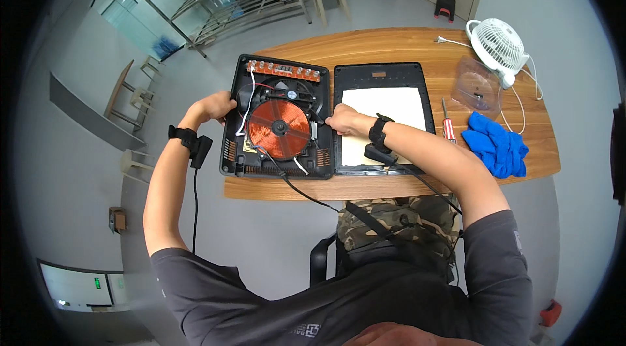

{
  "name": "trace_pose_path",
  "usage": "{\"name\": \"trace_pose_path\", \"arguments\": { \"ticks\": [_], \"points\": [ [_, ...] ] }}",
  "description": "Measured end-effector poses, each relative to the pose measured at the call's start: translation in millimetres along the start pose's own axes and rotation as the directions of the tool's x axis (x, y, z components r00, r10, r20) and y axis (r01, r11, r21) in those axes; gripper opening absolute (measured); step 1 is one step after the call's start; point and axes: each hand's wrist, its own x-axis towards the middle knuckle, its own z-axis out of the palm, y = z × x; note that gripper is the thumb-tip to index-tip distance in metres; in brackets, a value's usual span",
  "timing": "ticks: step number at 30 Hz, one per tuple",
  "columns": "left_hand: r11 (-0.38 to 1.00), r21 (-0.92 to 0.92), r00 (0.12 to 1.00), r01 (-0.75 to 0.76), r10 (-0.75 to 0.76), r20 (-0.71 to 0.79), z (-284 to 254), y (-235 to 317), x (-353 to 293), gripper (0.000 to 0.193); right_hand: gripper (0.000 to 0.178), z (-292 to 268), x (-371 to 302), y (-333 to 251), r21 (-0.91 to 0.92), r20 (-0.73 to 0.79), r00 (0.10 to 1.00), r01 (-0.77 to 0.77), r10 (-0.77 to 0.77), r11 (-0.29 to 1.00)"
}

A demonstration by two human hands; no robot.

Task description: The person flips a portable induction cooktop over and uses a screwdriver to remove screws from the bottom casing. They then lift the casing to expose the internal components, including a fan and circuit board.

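The opened base of an induction cooker (319, 95) lies on the table, with a round copper coil (280, 126), a black fan and an orange circuit strip (283, 70) exposed. My left hand (218, 106) is closed on its left edge, fingers partly hidden behind the rim. At its right edge my right hand (347, 119) has its fingers curled around the side, beside the cooker's black top panel (378, 72). That panel lies inner side up, with a pale sheet (385, 137) on it under my right wrist. A black cord (303, 196) runs off the base's front.
Right of the panel, a screwdriver (448, 126) lies near a blue cloth (493, 145). Behind them are a clear plastic tray (473, 82) with small parts and a white fan (497, 43) with its cord. The wooden table's (365, 40) front edge is close to the base.
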Motion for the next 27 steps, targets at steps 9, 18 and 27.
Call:
{"name": "trace_pose_path", "arguments": {
  "ticks": [9,18,27],
  "points": [
    [0.999,-0.050,0.997,0.011,-0.008,0.072,6,-8,-18,0.031,0.041,9,-1,0,-0.241,-0.108,0.979,0.145,-0.175,0.960],
    [0.999,-0.041,0.993,-0.014,0.010,-0.119,3,4,-40,0.031,0.031,-19,-14,-11,0.114,-0.195,0.938,0.313,-0.288,0.943],
    [0.959,-0.195,0.972,-0.205,0.223,0.075,84,102,1,0.033,0.034,-143,-87,58,-0.099,-0.211,0.945,0.234,-0.250,0.967]
  ]
}}
